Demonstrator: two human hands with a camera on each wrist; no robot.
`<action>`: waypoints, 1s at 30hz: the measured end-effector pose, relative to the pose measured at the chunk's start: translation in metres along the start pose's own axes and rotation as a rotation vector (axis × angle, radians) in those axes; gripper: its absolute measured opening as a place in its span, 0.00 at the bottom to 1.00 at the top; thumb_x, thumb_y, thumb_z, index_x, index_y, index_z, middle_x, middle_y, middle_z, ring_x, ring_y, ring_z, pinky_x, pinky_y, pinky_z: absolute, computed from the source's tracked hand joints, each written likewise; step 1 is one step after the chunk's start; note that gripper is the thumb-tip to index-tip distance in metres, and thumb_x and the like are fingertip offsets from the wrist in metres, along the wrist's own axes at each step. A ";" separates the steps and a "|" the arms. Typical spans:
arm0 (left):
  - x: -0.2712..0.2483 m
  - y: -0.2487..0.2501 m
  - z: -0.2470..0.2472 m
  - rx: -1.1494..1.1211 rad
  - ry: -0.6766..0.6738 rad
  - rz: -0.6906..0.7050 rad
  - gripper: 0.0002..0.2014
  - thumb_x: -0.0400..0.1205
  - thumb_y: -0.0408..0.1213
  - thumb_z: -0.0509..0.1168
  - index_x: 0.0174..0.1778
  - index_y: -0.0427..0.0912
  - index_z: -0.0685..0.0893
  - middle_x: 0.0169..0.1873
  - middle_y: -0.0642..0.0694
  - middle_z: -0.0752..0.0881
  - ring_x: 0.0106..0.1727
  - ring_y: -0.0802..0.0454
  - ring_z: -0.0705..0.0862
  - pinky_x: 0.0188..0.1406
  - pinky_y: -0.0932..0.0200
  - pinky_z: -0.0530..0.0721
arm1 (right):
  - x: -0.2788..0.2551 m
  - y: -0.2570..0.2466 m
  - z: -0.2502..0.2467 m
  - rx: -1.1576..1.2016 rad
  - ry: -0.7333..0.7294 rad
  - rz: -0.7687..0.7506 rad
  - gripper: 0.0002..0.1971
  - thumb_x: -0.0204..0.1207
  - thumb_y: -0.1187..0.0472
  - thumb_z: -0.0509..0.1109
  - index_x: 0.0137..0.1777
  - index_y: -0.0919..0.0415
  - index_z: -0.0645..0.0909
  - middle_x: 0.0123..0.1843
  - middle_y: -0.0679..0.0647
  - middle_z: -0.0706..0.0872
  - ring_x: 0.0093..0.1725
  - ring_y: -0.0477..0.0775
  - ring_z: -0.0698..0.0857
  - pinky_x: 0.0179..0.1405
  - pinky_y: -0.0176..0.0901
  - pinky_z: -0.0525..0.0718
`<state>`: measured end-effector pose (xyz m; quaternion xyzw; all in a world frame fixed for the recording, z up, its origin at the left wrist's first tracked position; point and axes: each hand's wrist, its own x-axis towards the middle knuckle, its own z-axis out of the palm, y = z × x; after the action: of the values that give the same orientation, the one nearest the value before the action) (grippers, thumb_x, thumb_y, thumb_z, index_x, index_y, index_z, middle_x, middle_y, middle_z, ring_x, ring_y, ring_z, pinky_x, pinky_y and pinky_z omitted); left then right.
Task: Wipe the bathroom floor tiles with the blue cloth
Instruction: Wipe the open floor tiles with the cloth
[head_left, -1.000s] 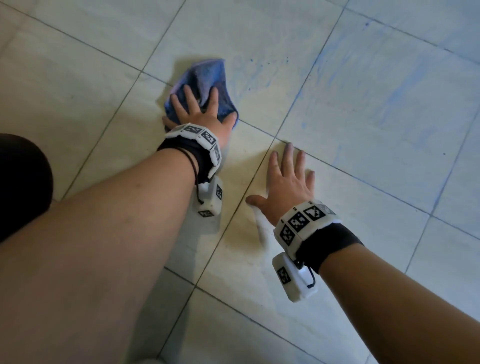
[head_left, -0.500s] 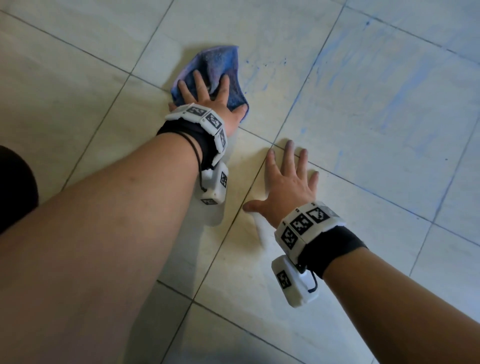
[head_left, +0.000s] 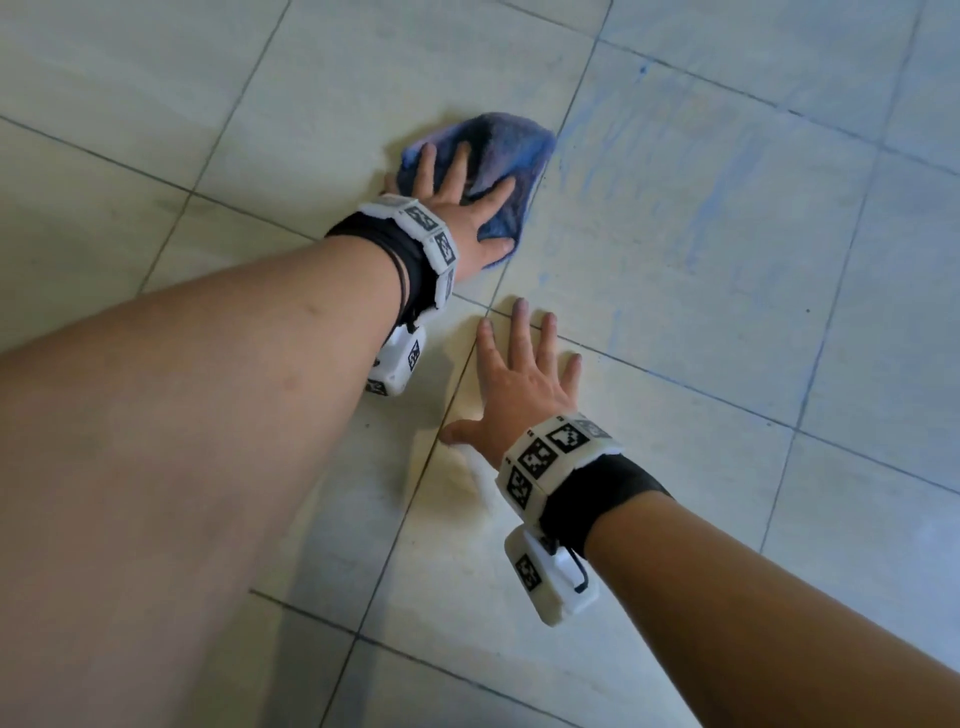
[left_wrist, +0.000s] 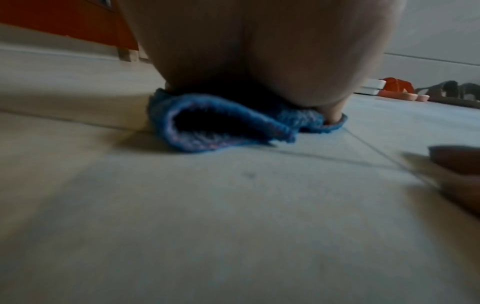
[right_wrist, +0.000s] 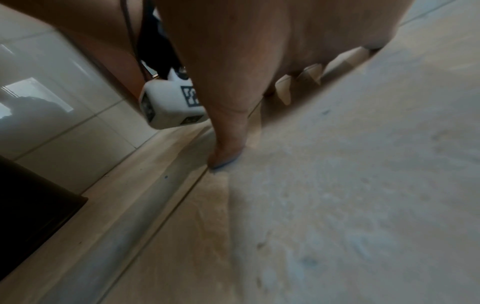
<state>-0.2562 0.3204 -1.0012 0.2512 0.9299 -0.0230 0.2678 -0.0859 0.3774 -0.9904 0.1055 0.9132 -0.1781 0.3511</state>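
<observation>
Cloth, blue (head_left: 506, 156), bunched on floor tiles (head_left: 727, 467) under my left hand (head_left: 467, 208), fingers spread flat pressing it; my right hand (head_left: 524, 384) flat on tile nearby, holding nothing

The left hand (head_left: 462, 208) now sits farther to the right than a second ago, carrying the blue cloth (head_left: 498, 156) with it across the floor tiles (head_left: 675, 234), closer to the blue-streaked patch beside the grout line.
</observation>
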 end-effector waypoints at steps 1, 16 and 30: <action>-0.005 -0.003 0.003 -0.001 -0.005 0.007 0.34 0.84 0.68 0.50 0.85 0.71 0.44 0.87 0.50 0.34 0.86 0.38 0.33 0.81 0.27 0.41 | 0.000 0.000 0.000 -0.006 0.005 -0.001 0.63 0.67 0.32 0.74 0.85 0.49 0.30 0.82 0.54 0.20 0.82 0.65 0.24 0.79 0.73 0.38; -0.071 -0.068 0.043 -0.154 0.020 -0.491 0.35 0.86 0.67 0.45 0.87 0.62 0.40 0.87 0.47 0.34 0.86 0.36 0.33 0.82 0.27 0.44 | -0.002 0.003 0.005 -0.028 0.067 -0.024 0.63 0.66 0.29 0.73 0.85 0.50 0.31 0.84 0.55 0.23 0.83 0.65 0.26 0.80 0.71 0.39; -0.095 -0.019 0.058 -0.104 -0.009 -0.308 0.33 0.86 0.66 0.44 0.86 0.65 0.39 0.86 0.47 0.31 0.85 0.37 0.30 0.81 0.26 0.39 | -0.021 0.015 0.007 -0.058 0.071 -0.040 0.53 0.74 0.32 0.67 0.86 0.50 0.36 0.85 0.53 0.25 0.84 0.61 0.29 0.82 0.67 0.40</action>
<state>-0.1680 0.2505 -1.0040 0.0916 0.9561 -0.0167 0.2777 -0.0619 0.3870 -0.9848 0.0832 0.9317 -0.1548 0.3180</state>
